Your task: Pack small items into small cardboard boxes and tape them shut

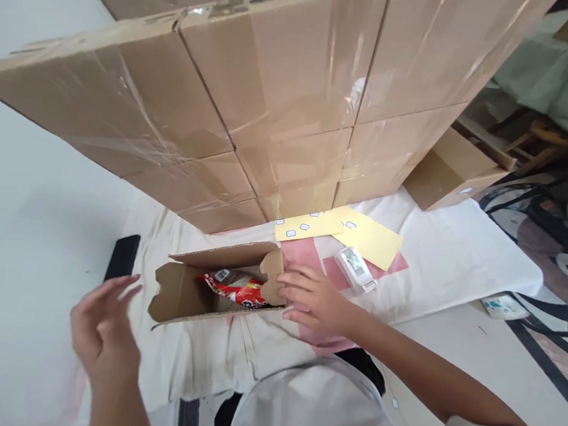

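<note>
A: Cardboard first. Small box [216,290] lies on its side, mouth open, end flaps splayed. Contents?

B: Red snack packet [237,289] is inside, just past the opening. So the filling looks done to me and the closing doesn't: no flap folded in, no tape on that box.

A: Hands?

B: Right hand [313,303] is at the box's right end, fingers laid flat against the side flap [272,280], not clenched. Left hand [102,329] hangs in the air left of the box, palm open, holding nothing, touching nothing.

A: Around the box?

B: White handheld device [356,270] just right of it, lying on a pink sheet [317,256]. Yellow label sheets [362,237] behind that. Black flat object [122,258] to the box's left; can't tell what it is.

A: Surface?

B: White cloth [460,257] spread on a pale floor [22,214], not a table. Box sits on the cloth.

A: Room?

B: Wall of big taped cartons [275,91] stacked right behind the box. One loose carton [451,169] far right of it. Panda rug [565,267] and green cover [552,85] beyond that.
</note>
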A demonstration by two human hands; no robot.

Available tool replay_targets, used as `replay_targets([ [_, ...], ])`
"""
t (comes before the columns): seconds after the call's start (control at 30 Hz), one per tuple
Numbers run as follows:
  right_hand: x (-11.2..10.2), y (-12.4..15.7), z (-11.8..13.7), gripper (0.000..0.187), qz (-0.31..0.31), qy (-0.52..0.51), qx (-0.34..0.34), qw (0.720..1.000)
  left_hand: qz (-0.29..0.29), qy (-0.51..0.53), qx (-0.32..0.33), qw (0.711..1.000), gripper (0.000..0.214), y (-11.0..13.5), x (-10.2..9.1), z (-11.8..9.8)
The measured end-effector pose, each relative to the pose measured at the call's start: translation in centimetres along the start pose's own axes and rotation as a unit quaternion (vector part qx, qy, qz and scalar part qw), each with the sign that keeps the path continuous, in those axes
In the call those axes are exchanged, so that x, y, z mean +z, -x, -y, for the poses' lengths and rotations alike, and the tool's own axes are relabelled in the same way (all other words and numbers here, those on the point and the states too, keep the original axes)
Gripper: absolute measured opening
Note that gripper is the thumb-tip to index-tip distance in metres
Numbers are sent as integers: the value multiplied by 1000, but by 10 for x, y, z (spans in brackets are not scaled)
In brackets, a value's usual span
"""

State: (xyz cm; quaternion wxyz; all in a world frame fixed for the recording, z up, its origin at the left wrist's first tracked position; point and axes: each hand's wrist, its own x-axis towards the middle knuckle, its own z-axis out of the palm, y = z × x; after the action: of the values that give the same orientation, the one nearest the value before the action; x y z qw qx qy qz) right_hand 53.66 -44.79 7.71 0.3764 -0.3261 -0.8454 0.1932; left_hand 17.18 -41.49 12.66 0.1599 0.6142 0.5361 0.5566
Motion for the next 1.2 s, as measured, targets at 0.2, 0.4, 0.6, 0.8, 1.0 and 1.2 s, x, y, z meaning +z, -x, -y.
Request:
replay_targets([
  [0.2,2,-25,-6,40,-82,-53,105,990,144,10,-104,984,60,61,25,10],
  [0.4,3,-54,-16,89,-78,-59,112,989,154,-187,103,965,81,36,41,-4],
  [0.6,1,-44,-18,32,-83,36,44,995,231,-343,163,896,45,27,40,-26],
  [0.8,5,-33,-13,45,-65,75,58,993,282,-395,211,848,56,37,53,-41],
  [1.0,9,-11,0,48,-81,63,126,987,239,-442,212,838,56,55,69,-43],
  [1.2,-25,67,-1,23,-303,82,298,901,198,-384,219,875,49,61,67,-43],
])
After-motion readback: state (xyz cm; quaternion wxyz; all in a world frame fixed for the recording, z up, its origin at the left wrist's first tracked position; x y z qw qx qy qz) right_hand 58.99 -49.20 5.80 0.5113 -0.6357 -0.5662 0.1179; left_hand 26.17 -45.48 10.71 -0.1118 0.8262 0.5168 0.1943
